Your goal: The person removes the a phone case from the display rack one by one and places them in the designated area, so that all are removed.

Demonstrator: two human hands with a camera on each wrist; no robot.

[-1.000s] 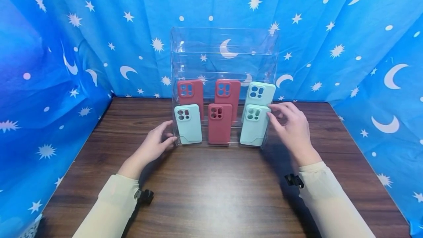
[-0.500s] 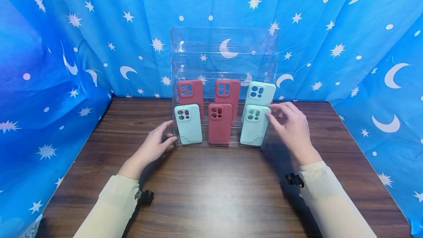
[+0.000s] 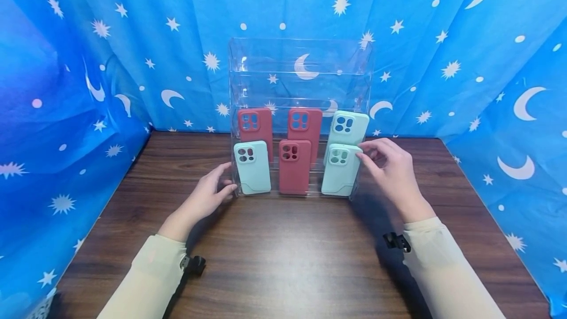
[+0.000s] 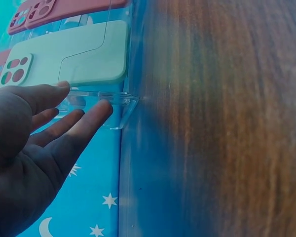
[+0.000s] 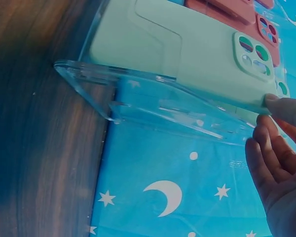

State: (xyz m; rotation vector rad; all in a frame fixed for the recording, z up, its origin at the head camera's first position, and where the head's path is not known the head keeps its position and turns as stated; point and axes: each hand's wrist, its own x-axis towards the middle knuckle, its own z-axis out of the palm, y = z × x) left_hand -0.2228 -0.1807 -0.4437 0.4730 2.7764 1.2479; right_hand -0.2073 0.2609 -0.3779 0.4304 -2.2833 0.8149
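Observation:
A clear acrylic display rack (image 3: pixel 301 84) stands upright on the table, its lower tiers holding several phone cases. My right hand (image 3: pixel 394 171) pinches the upper right corner of the front-right mint phone case (image 3: pixel 338 176), thumb in front and fingertips behind; its bottom sits in the lowest tier. Behind it stands another mint case (image 3: pixel 350 129). On the other side, my left hand (image 3: pixel 205 193) rests against the rack's left side with fingers fairly straight, close to the front-left mint case (image 3: pixel 253 174). In the left wrist view the thumb tip (image 4: pixel 63 85) is at the rack's edge.
A red case (image 3: pixel 294 176) stands front centre, with two red cases, left (image 3: pixel 261 134) and centre (image 3: pixel 312 134), in the tier behind. Under the rack is a dark wooden table (image 3: pixel 283 255). A blue curtain (image 3: pixel 425 63) with moons and stars hangs close behind and at both sides.
The top of the front-right mint case has tipped slightly forward with my right hand, away from the case behind it. My left hand stays in place.

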